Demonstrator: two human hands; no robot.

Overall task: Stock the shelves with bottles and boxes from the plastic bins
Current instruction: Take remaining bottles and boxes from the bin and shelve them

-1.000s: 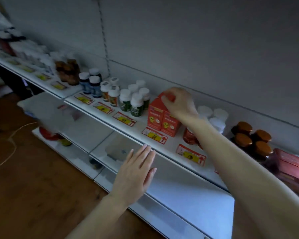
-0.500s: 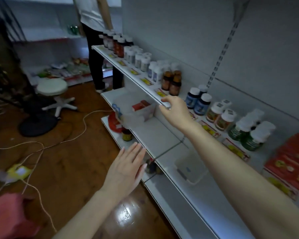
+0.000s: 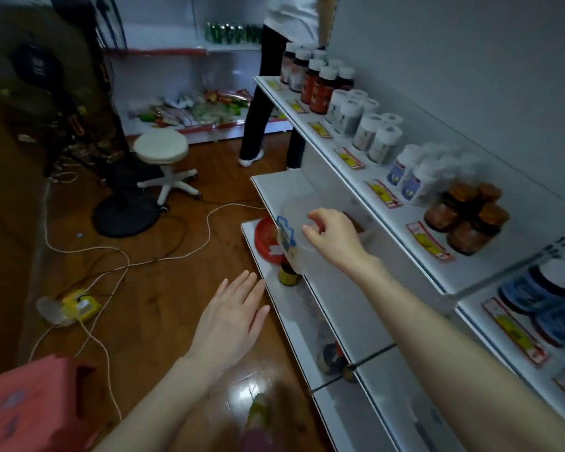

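Note:
A clear plastic bin point(image 3: 296, 220) with a blue-edged label sits on the middle shelf point(image 3: 336, 308). My right hand point(image 3: 335, 236) hovers over the bin's near rim with fingers curled and apart, holding nothing. My left hand point(image 3: 232, 318) floats flat and open over the wooden floor, left of the shelf edge. The upper shelf point(image 3: 405, 230) carries rows of bottles: dark ones with white caps point(image 3: 317, 81), white ones point(image 3: 369, 128), amber jars point(image 3: 463, 213) and blue ones point(image 3: 542, 295). A small jar point(image 3: 287, 275) stands on the bottom shelf under the bin.
A person point(image 3: 274, 76) stands at the shelf's far end. A white stool point(image 3: 163, 158), a black fan base point(image 3: 124, 216), white cables point(image 3: 118, 256) and a yellow object point(image 3: 79, 305) lie on the floor. A red stool point(image 3: 36, 406) sits at bottom left. A red lid point(image 3: 265, 238) rests on the bottom shelf.
My view has swung left along the shelves. My right hand left the red boxes, passed the upper shelf edge and came down to the clear bin. My left hand stayed open.

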